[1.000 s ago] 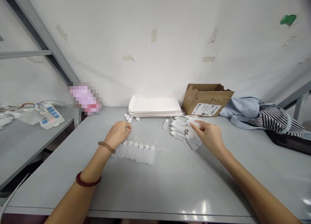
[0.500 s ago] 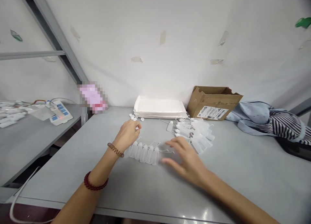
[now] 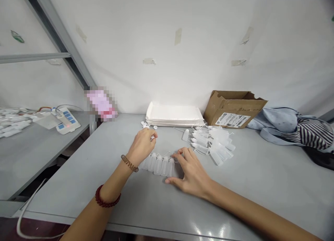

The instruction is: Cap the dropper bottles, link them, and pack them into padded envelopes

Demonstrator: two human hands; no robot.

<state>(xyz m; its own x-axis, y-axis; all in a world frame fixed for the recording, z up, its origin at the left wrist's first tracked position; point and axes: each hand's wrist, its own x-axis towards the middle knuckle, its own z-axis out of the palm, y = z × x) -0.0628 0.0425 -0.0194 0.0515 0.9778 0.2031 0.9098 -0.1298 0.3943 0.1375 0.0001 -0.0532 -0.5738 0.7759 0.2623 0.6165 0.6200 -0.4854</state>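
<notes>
A row of translucent plastic squeeze bottles (image 3: 158, 165) lies side by side on the grey table, each with a thin white strap at its neck. My right hand (image 3: 191, 171) spans the rightmost bottle (image 3: 171, 167), fingertips by its neck and thumb near its base, the fingers still apart. Beyond the row's left end, my left hand (image 3: 143, 143) is curled with thumb and forefinger together. A bit of white shows between them, seemingly a small white cap (image 3: 152, 137). Loose white caps (image 3: 144, 124) lie just past this hand.
More bottles (image 3: 215, 145) lie in a pile at right. A stack of white trays (image 3: 174, 115) and an open cardboard box (image 3: 235, 110) stand by the wall. A blue cloth bag (image 3: 279, 124) is far right. A scale-like device (image 3: 68, 121) sits on the left table.
My right hand has moved left and closer, bringing its fingers around the rightmost bottle. My left hand keeps its curled pose near the caps. The view has shifted slightly.
</notes>
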